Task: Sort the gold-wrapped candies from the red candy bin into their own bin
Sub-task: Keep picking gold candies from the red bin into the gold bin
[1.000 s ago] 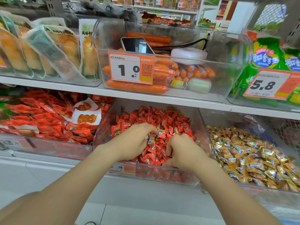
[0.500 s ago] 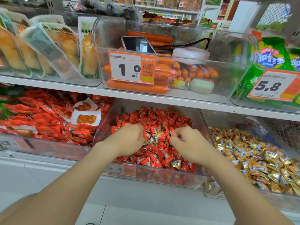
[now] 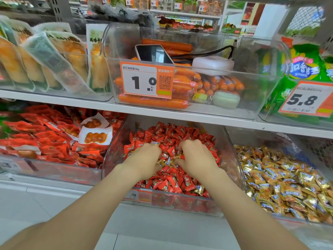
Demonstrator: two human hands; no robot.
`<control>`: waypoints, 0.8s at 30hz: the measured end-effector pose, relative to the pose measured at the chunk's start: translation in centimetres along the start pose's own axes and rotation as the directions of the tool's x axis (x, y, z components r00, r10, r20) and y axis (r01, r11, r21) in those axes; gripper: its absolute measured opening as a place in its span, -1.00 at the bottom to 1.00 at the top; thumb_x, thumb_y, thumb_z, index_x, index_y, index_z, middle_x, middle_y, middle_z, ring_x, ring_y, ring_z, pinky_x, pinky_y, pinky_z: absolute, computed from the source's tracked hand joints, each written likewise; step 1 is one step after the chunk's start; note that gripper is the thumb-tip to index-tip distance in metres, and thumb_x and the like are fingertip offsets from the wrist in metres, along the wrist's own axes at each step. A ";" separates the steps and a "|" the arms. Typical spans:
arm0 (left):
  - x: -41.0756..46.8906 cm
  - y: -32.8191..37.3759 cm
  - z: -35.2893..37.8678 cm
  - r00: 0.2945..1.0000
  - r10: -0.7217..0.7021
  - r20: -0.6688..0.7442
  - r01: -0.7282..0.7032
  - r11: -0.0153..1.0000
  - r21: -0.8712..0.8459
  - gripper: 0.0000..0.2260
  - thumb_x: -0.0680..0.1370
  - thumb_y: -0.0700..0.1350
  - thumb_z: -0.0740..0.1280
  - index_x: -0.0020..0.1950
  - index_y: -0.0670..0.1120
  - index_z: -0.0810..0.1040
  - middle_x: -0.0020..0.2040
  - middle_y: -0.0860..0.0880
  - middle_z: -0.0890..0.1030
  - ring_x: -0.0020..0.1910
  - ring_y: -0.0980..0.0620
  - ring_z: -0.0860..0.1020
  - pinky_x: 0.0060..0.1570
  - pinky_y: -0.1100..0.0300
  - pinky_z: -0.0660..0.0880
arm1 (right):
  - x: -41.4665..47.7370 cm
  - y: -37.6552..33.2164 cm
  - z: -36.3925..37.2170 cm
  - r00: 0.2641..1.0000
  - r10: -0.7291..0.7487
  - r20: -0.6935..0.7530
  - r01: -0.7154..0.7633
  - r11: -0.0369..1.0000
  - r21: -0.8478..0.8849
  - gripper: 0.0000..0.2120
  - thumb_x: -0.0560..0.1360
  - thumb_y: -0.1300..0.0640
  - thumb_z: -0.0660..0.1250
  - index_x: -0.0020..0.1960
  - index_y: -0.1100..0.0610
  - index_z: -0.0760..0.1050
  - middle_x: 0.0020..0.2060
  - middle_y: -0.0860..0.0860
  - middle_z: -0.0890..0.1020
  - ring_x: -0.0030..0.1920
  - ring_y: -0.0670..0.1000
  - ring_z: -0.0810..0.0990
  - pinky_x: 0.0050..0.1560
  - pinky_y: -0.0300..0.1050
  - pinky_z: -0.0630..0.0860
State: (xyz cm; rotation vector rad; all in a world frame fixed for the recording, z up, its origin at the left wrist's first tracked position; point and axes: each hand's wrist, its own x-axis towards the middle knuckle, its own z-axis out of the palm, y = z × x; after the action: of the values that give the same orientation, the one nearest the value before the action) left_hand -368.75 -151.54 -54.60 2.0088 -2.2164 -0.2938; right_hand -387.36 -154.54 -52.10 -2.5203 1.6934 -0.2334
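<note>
Your two hands have drawn together over the last second. They were working apart at the front of the pile, and now your left hand (image 3: 144, 158) and right hand (image 3: 196, 159) sit knuckle to knuckle in the middle of the red candy bin (image 3: 112, 159). A small cluster of gold-wrapped candies (image 3: 168, 162) shows in the gap between them, where mostly red showed before.

Your right thumb and fingers curl around a gold piece at the inner edge of that hand, so it looks like a pinch. Your left fingers are curled down into the red candies (image 3: 171, 181) with gold wrappers at their tips, but you cannot tell from here whether they hold anything.

For the task, this suggests you have raked the strays into one spot and are gathering them, not yet carrying. The gold bin (image 3: 261, 138) lies just beyond your right wrist, past the clear wall. One more gold piece (image 3: 198, 189) lies toward you from your right hand, near the front wall.
</note>
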 end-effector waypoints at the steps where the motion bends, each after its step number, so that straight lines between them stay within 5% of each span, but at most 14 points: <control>1: 0.0 0.2 0.0 1.000 -0.015 0.015 0.015 1.000 0.010 -0.81 0.58 -0.01 0.49 0.00 -0.10 0.59 -0.04 -0.08 0.60 -0.05 -0.13 0.60 -0.03 -0.07 0.62 | 0.1 0.2 -0.1 1.000 0.008 0.031 -0.008 1.000 -0.003 -0.71 0.54 0.01 0.52 0.19 0.07 0.56 0.05 0.09 0.59 0.02 0.20 0.63 -0.01 0.08 0.63; 5: 0.2 0.8 -0.1 1.000 0.010 0.022 -0.010 1.000 -0.009 -0.88 0.61 -0.14 0.38 -0.06 -0.06 0.45 -0.13 -0.06 0.59 -0.15 -0.11 0.59 -0.15 -0.05 0.61 | -0.2 1.6 -0.2 0.993 0.029 0.115 -0.041 0.994 0.103 -0.81 0.51 0.11 0.49 0.11 0.02 0.61 -0.02 0.02 0.59 -0.02 0.09 0.64 0.02 0.05 0.67; 10: -0.2 1.6 -1.0 0.995 0.076 0.057 -0.070 0.993 -0.099 -0.94 0.68 -0.14 0.19 0.09 -0.08 0.31 -0.15 -0.11 0.55 -0.22 -0.08 0.53 -0.29 -0.07 0.45 | -1.2 3.4 -2.1 0.992 0.121 0.017 -0.118 0.916 0.382 -0.96 0.52 0.12 0.51 -0.12 0.03 0.70 -0.26 -0.15 0.65 -0.24 -0.20 0.62 -0.32 -0.49 0.43; 14: -0.1 2.9 -1.0 0.999 0.037 -0.026 -0.037 0.999 0.012 -0.87 0.70 -0.06 0.11 0.04 -0.06 0.39 -0.17 -0.06 0.56 -0.24 -0.11 0.54 -0.34 0.02 0.38 | -2.2 4.3 -3.1 0.989 0.132 0.060 -0.144 0.841 0.522 -0.89 0.53 0.05 0.51 -0.11 0.04 0.62 -0.26 0.00 0.68 -0.46 -0.14 0.51 -0.50 -0.34 0.35; 17: 0.3 3.0 -0.5 0.992 0.087 -0.092 -0.085 0.996 0.021 -0.92 0.70 -0.17 0.16 0.09 -0.02 0.41 -0.18 -0.04 0.58 -0.27 -0.11 0.56 -0.31 -0.07 0.53 | -2.4 4.6 -3.4 0.987 0.129 0.099 -0.162 0.723 0.672 -0.92 0.53 0.11 0.49 -0.03 0.06 0.60 -0.26 0.04 0.66 -0.48 -0.16 0.44 -0.42 -0.22 0.37; 19: 0.8 2.9 -0.1 0.991 0.106 -0.087 -0.106 0.994 0.006 -0.82 0.68 -0.24 0.22 0.17 0.04 0.45 -0.02 -0.01 0.57 -0.18 -0.10 0.59 -0.20 -0.11 0.59 | -2.4 4.8 -3.5 0.981 0.136 0.138 -0.193 0.639 0.744 -0.91 0.55 0.19 0.43 0.02 0.03 0.62 -0.40 -0.06 0.57 -0.43 -0.08 0.41 -0.35 -0.14 0.36; 24: 1.8 3.8 0.2 0.995 0.093 0.028 -0.092 0.995 -0.032 -0.62 0.65 0.13 0.37 0.37 -0.04 0.51 0.16 -0.04 0.45 0.10 -0.13 0.55 0.07 -0.03 0.53 | -2.5 4.4 -3.2 0.962 0.167 0.218 -0.273 0.659 0.701 -0.61 0.67 0.11 0.13 -0.11 0.00 0.72 -0.35 0.06 0.45 -0.27 0.07 0.39 -0.22 -0.05 0.37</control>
State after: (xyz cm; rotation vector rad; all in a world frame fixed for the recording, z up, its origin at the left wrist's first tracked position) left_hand -372.65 -152.95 -53.92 1.8917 -2.2999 -0.3466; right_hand -392.88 -153.87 -49.88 -1.6809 1.4334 -0.5705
